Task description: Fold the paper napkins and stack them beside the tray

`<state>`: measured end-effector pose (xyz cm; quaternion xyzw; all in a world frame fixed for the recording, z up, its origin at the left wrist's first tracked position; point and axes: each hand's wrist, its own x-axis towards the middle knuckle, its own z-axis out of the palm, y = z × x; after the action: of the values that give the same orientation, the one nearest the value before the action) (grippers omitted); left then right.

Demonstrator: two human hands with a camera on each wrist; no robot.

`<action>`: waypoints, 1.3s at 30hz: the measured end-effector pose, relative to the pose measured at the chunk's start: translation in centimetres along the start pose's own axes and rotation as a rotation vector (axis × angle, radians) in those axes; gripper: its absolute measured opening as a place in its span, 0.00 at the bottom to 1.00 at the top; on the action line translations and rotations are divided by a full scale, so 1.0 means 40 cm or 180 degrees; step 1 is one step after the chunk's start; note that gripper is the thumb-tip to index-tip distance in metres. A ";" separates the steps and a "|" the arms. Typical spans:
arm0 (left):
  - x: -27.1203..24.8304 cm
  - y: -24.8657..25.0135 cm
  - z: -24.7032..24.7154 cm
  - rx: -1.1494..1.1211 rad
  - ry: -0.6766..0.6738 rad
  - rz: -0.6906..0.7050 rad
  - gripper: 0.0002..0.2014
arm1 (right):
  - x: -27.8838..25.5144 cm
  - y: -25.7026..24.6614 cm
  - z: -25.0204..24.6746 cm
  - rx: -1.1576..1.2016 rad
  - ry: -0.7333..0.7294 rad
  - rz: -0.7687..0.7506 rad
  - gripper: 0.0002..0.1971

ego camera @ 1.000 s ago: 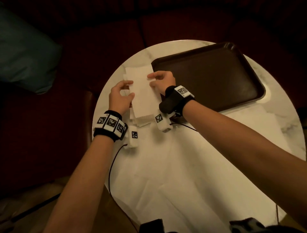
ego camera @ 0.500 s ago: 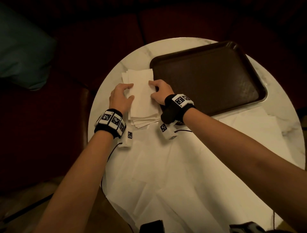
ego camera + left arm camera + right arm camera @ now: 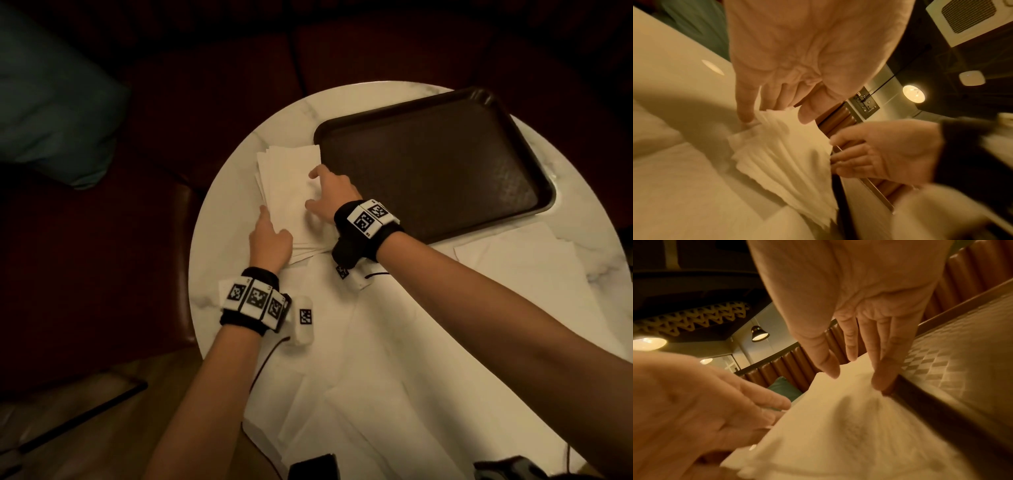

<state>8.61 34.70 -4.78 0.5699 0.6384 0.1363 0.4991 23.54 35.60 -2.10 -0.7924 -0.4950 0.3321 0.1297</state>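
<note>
A stack of folded white napkins (image 3: 291, 192) lies on the round marble table (image 3: 222, 246), just left of the dark brown tray (image 3: 428, 164). My left hand (image 3: 270, 236) rests at the stack's near left edge, fingers straight and touching the paper (image 3: 781, 154). My right hand (image 3: 329, 198) lies flat on the stack's right side by the tray rim, its fingertips (image 3: 879, 382) pressing the top napkin (image 3: 849, 418) down. Neither hand grips anything.
Several unfolded white napkins (image 3: 394, 377) cover the near half of the table and reach toward the right edge (image 3: 531, 260). Dark red bench seating (image 3: 102, 240) surrounds the table, with a teal cushion (image 3: 51, 113) at far left.
The folded napkin held above the stack a second ago now lies on it. Both hands have let go and lowered onto the stack, pressing it flat.
</note>
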 end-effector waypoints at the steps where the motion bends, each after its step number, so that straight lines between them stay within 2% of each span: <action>1: -0.012 -0.002 0.007 -0.0068 0.0008 0.0038 0.32 | 0.000 -0.004 0.001 0.0034 -0.0064 -0.0036 0.28; 4: -0.030 -0.004 0.012 -0.0219 0.0172 0.0045 0.33 | -0.003 -0.009 0.002 0.0046 -0.0203 -0.0232 0.29; 7: -0.034 0.008 0.000 -0.0226 0.0255 -0.0052 0.33 | -0.007 -0.002 0.001 -0.0007 -0.0055 -0.0208 0.28; 11: -0.022 0.027 -0.016 -0.0322 0.0221 -0.0148 0.37 | -0.014 -0.006 0.011 0.0070 0.0011 -0.0142 0.28; 16: -0.008 0.024 -0.009 -0.0424 -0.0095 0.0029 0.38 | -0.016 -0.026 0.023 0.0289 -0.0146 -0.0048 0.29; 20: -0.047 0.038 -0.036 -0.0433 0.0106 0.0075 0.38 | -0.046 -0.014 -0.008 0.0315 -0.0084 -0.0172 0.27; 22: -0.088 0.035 -0.056 -0.0304 0.0166 0.0268 0.36 | -0.079 0.014 -0.043 0.0355 -0.0103 -0.0228 0.24; 25: -0.165 0.012 -0.065 0.0142 0.0114 0.0612 0.23 | -0.159 0.071 -0.096 0.0193 -0.0195 -0.0285 0.18; 27: -0.215 -0.015 -0.034 0.0406 0.0047 0.0736 0.15 | -0.232 0.117 -0.117 0.0086 -0.0314 -0.0301 0.15; 30: -0.291 -0.041 0.044 0.0596 -0.0259 0.0777 0.12 | -0.342 0.208 -0.120 -0.0202 -0.0652 -0.0246 0.15; 34: -0.384 -0.041 0.184 0.1206 -0.0747 0.1047 0.14 | -0.465 0.351 -0.122 -0.0530 -0.0899 0.0123 0.16; 39: -0.448 -0.021 0.339 0.2141 -0.0912 0.1401 0.25 | -0.591 0.527 -0.112 -0.0762 -0.0592 0.0400 0.20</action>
<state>16.22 13.58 -3.08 0.8368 0.4346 -0.0568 0.3280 34.35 5.55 -0.63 -0.7974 -0.4903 0.3502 -0.0330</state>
